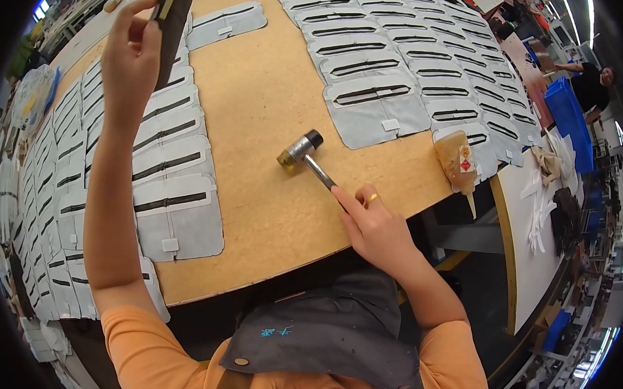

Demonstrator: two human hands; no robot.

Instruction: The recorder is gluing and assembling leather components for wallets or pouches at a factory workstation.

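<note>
My right hand (380, 232) is closed around the handle of a small mallet (301, 149). Its metal head has one black face and one yellowish face, and sits low over the bare wooden tabletop (254, 212). Raised at the upper left, my left hand (132, 58) grips the edge of a dark flat panel (178, 25) that carries a short pale strip. The panel is tilted up and partly cut off by the top of the picture, so its kind is unclear. Below that arm lie rows of grey fabric pieces (172, 226) with dark zip-like slots.
More slotted grey pieces (375, 117) overlap in rows on the right. A squeeze bottle (456, 162) with amber contents and a thin nozzle lies at the table's right edge. Beyond are a white side table (526, 262) with scraps, a blue bin (570, 123) and another person (590, 86).
</note>
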